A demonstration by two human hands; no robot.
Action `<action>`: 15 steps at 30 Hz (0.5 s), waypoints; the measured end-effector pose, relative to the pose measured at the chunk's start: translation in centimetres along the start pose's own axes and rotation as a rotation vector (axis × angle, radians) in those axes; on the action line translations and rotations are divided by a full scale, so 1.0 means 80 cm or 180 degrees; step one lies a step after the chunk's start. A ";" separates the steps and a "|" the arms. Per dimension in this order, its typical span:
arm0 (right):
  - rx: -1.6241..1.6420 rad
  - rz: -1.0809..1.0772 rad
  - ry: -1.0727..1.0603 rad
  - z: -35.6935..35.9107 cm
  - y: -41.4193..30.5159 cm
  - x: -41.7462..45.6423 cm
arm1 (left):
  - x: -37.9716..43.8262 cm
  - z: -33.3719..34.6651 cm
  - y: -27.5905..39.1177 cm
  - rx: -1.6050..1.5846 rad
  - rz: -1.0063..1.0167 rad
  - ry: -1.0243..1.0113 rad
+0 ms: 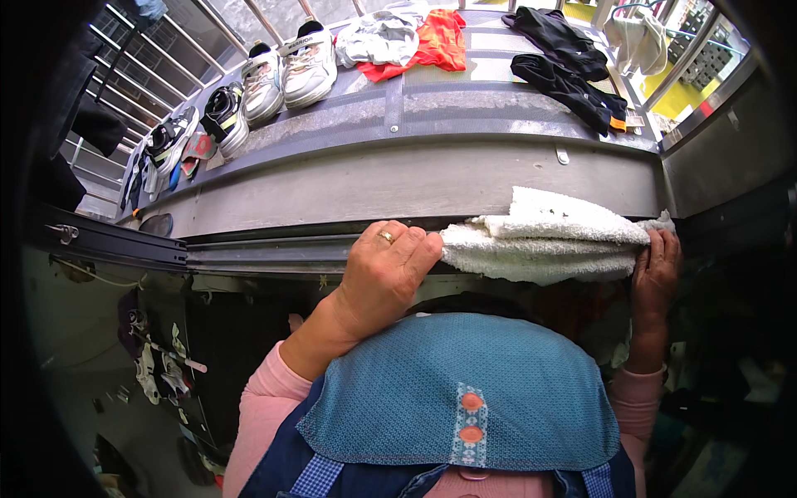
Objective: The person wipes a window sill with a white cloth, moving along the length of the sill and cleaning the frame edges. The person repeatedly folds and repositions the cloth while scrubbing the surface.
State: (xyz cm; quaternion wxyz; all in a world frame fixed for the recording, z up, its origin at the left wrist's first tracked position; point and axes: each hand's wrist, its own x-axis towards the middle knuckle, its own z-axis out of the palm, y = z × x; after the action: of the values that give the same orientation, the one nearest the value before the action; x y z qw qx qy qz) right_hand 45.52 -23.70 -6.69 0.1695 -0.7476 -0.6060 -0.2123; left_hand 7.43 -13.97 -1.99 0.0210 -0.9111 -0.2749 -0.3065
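Observation:
A white terry towel [548,239] lies bunched along the right part of the dark sliding-window track [268,250]. Small dark specks show on its upper fold. My left hand [389,267], with a gold ring on one finger, grips the towel's left end over the track. At the towel's right end, close to the frame's corner, my right hand [657,267] has its fingers curled around the cloth. The grey metal sill [373,183] rises just beyond the towel.
Beyond the sill, a barred window cage holds white sneakers [308,65], black-and-white sneakers [227,118], a grey cloth [380,37], a red cloth [443,43] and black garments [570,87]. Dark clothes [93,124] hang at left. A window latch [62,233] juts from the left frame.

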 end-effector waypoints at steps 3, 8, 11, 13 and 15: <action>-0.0374 -0.0019 -0.0141 -0.002 -0.005 0.007 | 0.001 0.001 -0.007 0.0209 0.0048 0.0054; -0.0806 -0.0004 -0.0110 -0.003 -0.019 0.001 | 0.007 -0.002 -0.012 0.0670 0.0048 0.0346; -0.0793 0.0026 -0.0097 0.002 -0.020 -0.003 | 0.006 -0.003 -0.016 0.0695 0.0014 0.0256; -0.0634 0.0021 -0.0082 0.003 -0.020 -0.002 | -0.002 0.007 -0.021 0.0695 -0.0042 0.0048; -0.0366 0.0018 -0.0042 -0.002 -0.024 -0.003 | -0.009 0.011 -0.020 0.0664 -0.0101 -0.0085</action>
State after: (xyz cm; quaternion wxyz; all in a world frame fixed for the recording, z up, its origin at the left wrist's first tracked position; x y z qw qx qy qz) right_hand 43.60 -23.56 -6.66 0.1229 -0.7592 -0.5917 -0.2414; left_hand 6.61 -12.79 -3.36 0.1071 -0.9035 -0.3200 -0.2644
